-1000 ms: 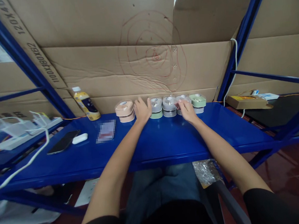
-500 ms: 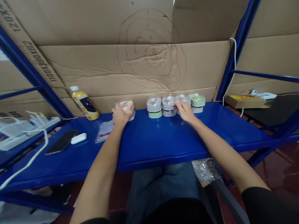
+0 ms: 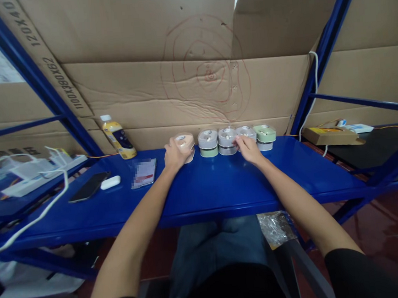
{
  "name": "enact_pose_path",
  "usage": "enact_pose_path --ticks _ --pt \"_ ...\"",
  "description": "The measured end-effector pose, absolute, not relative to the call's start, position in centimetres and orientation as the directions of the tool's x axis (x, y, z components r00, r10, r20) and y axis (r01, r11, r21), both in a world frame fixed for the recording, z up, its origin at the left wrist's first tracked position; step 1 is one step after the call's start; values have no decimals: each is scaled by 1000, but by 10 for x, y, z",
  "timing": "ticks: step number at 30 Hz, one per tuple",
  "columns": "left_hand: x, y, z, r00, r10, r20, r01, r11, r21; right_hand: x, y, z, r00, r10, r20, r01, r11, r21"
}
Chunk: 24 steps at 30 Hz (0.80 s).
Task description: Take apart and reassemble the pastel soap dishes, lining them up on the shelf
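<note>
My left hand (image 3: 175, 156) is wrapped round the left side of a peach-coloured lidded container (image 3: 185, 142), which stands on the blue table. To its right is a row of similar two-tier containers: a grey-topped one with a green base (image 3: 208, 143), a grey one (image 3: 227, 141), another pale grey one (image 3: 247, 131) and a green-topped one (image 3: 265, 134). My right hand (image 3: 249, 148) is closed at the front of the pale grey container and hides most of it; its fingertips reach the edge of the grey one beside it. A narrow gap separates the peach container from the row.
A yellow drink bottle (image 3: 118, 137) stands back left. Nearer are a phone-like slab with a lit face (image 3: 144, 173), a white earbud case (image 3: 110, 182) and a dark phone (image 3: 89, 187). Cardboard (image 3: 128, 90) walls the back; blue posts (image 3: 326, 56) flank the table (image 3: 209, 189).
My left hand has slid the peach container to the right, closer to the row. My right hand stays at the pale grey container. The view has shifted slightly.
</note>
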State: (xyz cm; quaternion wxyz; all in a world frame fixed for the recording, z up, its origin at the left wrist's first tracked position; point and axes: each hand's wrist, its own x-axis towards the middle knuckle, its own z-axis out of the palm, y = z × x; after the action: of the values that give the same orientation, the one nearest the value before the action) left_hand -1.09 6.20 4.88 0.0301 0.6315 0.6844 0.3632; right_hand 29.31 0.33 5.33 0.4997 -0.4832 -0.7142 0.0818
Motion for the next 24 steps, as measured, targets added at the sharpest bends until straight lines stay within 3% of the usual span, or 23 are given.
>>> enact_pose_path --ticks 7,11,14,17,20,24 --pt "-8 63 53 -240 857 455 808 -83 583 293 4 52 -51 782 622 609 517 -601" --pt "-19 37 72 -266 772 577 794 -165 586 293 2 55 -38 769 638 602 527 -599" --pt "-23 6 79 -38 695 718 785 -424 451 290 -5 61 -71 735 675 583 579 -570" --pt "-18 -20 74 369 656 658 618 -702 353 285 -14 66 -225 677 701 522 691 -500" --pt "-3 -27 59 641 582 500 404 -810 425 281 -21 64 -449 646 617 475 758 -447" --pt "16 -17 40 740 530 414 238 -782 576 272 -22 54 -620 659 426 504 751 -427"
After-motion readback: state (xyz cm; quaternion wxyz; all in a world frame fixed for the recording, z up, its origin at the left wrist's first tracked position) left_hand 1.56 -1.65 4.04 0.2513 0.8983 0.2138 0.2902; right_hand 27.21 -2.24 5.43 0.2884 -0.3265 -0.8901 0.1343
